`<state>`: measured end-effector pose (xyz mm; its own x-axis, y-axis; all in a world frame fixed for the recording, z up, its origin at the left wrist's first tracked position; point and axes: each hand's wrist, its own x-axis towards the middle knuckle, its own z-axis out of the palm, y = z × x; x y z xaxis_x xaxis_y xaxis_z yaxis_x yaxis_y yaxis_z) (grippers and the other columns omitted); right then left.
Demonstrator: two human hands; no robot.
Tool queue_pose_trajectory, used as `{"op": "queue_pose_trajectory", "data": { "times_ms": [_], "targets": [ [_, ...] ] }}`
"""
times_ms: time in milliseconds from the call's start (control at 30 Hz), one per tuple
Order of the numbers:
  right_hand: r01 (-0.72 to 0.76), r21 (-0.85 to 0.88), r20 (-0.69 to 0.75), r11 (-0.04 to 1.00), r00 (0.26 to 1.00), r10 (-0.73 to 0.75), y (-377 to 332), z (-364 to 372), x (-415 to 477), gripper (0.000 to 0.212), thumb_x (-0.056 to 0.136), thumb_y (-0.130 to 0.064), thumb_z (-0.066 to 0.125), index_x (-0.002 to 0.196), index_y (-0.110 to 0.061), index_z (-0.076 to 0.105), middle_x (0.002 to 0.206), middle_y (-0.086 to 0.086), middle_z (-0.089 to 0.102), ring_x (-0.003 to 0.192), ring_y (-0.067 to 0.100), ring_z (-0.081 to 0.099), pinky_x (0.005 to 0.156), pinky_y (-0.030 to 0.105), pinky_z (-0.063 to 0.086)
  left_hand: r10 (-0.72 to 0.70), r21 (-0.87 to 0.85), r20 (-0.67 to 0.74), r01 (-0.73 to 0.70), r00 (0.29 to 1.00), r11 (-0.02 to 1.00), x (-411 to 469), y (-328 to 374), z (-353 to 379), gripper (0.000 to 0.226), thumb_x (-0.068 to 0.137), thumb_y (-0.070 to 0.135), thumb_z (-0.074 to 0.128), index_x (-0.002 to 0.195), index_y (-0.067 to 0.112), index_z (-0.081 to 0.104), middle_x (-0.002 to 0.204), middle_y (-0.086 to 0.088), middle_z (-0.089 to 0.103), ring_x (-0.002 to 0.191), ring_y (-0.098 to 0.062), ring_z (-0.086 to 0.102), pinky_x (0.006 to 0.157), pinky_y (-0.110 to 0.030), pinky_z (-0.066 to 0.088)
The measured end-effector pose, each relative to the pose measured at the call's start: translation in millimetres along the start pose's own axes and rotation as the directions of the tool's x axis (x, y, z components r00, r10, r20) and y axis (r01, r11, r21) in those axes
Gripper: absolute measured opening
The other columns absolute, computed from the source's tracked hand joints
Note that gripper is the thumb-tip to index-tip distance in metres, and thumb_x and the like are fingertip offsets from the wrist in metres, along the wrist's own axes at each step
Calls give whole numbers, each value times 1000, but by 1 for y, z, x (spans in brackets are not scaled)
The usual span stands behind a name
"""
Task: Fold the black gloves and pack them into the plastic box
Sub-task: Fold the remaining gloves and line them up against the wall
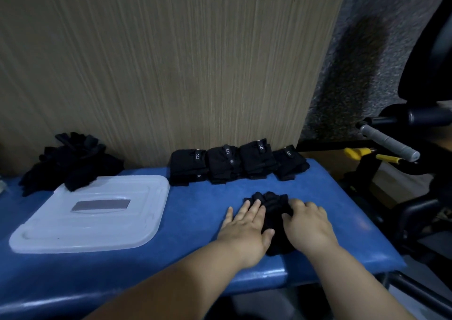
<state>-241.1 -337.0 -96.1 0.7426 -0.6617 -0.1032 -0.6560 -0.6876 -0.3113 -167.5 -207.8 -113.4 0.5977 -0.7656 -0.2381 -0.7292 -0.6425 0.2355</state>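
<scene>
- Centrally: black glove (pixel 270 203); left hand (pixel 247 225) flat on it; right hand (pixel 309 224), grasp unclear.
- Four folded gloves (pixel 236 166), tabs "ITS".
- Blue padded bench (pixel 193 212); woodgrain panel (pixel 171 62).

Blue padded bench (pixel 190 221) spans lower frame. Wood-grain panel (pixel 159 62) behind it, upper left. Right edge: grey-gripped bar (pixel 389 142), yellow-handled tool (pixel 355 152), black chair (pixel 430 50).

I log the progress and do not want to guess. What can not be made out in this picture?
Head view only:
glove: mostly covered by left hand and right hand; fold state hidden.
unfolded pile: dark, tangled; count unclear.
plastic box: only its top shows; inside hidden.
folded gloves: label letters too small.
</scene>
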Motion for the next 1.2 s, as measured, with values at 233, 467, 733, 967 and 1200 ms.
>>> {"op": "queue_pose_trajectory", "data": {
  "times_ms": [233,467,733,967,1200],
  "targets": [
    [-59,38,-112,998,992,63,15,-6,14,51,97,-41,40,144,-23,34,141,8,41,129,29,33,98,39,38,44,-13,-17,-44,999,999,32,14,-4,61,102,48,18,154,24,-3,159,11,-16,145,-9,-20,118,-42,-15],
    [127,37,-330,991,938,-108,-13,-3,14,34,95,-31,47,128,-25,54,122,4,55,117,25,41,95,37,37,67,-122,-122,-82,990,989,19,-21,-18,61,102,43,27,154,24,3,161,9,-12,147,-8,-13,119,-34,-9],
    [444,64,-298,894,863,-408,-92,32,2,25,92,-27,56,116,-23,65,112,-1,60,109,22,48,94,35,40,-144,-144,-243,111,959,983,-31,-106,-38,59,101,43,34,153,23,17,162,7,5,148,-12,1,118,-34,5],
    [585,223,-188,780,811,-554,-172,75,-8,20,92,-25,57,110,-26,66,104,-13,54,107,11,47,96,27,41,-413,-209,-289,364,863,908,-82,-195,-50,50,99,45,35,147,31,28,160,10,11,144,-15,7,115,-36,9],
    [595,431,-115,679,782,-613,-285,103,5,16,93,-23,58,105,-25,67,100,-14,52,90,0,54,90,21,45,-578,-330,-324,484,749,811,-115,-285,-76,46,99,45,34,143,30,33,153,9,25,140,-19,15,109,-38,19]
  ]
}}
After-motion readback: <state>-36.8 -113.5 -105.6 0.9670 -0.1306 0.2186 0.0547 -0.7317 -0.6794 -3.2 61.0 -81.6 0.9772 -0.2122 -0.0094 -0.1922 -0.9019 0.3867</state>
